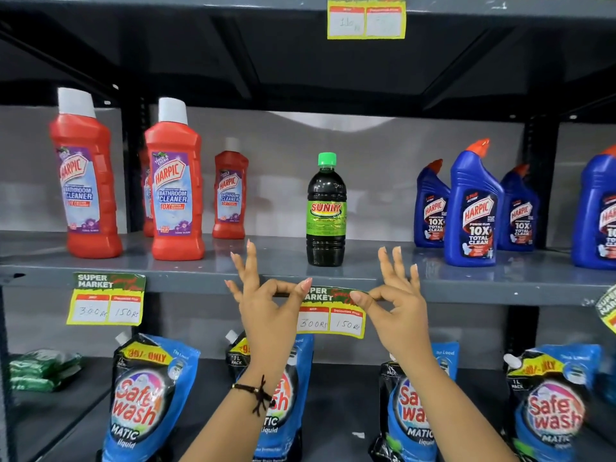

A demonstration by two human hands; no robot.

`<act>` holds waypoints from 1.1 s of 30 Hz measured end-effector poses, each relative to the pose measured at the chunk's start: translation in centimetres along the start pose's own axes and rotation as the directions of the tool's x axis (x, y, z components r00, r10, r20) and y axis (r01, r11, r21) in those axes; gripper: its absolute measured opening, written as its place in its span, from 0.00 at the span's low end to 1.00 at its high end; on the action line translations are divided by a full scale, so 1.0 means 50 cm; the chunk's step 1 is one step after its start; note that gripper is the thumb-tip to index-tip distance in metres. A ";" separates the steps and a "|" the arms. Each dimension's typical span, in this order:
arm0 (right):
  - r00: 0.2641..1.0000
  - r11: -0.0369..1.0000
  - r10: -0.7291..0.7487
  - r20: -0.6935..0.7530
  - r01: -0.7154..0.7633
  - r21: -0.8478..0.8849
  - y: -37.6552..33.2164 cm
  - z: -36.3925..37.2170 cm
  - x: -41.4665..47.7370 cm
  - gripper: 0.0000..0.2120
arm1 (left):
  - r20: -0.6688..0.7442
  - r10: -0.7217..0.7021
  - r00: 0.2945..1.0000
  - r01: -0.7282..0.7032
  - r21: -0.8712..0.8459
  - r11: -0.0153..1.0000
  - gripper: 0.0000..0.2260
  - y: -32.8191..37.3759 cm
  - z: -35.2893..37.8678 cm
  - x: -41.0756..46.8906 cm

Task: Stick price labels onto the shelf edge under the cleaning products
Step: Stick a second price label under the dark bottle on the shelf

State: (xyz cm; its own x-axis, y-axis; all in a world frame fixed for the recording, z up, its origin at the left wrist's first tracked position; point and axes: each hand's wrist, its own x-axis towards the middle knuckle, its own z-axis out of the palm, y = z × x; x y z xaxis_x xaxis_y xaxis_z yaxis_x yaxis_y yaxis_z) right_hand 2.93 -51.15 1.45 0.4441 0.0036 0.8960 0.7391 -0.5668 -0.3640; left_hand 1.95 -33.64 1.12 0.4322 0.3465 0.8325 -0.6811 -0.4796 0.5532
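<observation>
Pressing the top strip of a price label [330, 311] against the shelf edge [186, 282], the person was in the sticking step, directly under the dark green-capped bottle [326, 211]. The left hand [266, 301] pinched the label's upper left corner and the right hand [393, 305] its upper right, each grip closed thumb to forefinger with the other fingers splayed, so the label stretched between the two and hung just below them. The next move probably called for smoothing the strip flat, then letting go.
</observation>
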 end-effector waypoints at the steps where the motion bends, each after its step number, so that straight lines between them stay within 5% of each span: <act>1: 1.000 1.000 0.016 -0.015 -0.016 -0.009 -0.001 0.000 0.005 0.15 | -0.008 0.000 1.000 0.000 -0.002 1.000 0.12 0.002 0.003 0.005; 23: 0.986 0.967 -0.056 -0.160 0.014 -0.256 -0.001 0.038 0.021 0.18 | -0.087 0.135 0.987 -0.126 0.106 0.986 0.13 -0.017 0.038 0.015; 33: 0.996 0.958 -0.002 -0.088 -0.024 -0.287 -0.018 0.026 0.022 0.18 | -0.042 0.102 0.994 -0.096 0.120 0.988 0.15 0.000 0.031 0.010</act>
State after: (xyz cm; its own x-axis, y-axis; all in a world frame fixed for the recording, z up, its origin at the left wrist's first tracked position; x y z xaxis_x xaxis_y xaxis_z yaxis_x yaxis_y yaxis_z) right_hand 3.40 -49.57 2.42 0.3968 -0.0678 0.9154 0.5517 -0.7794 -0.2969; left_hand 3.09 -34.71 1.57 0.3355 0.3293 0.8826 -0.6434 -0.6043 0.4699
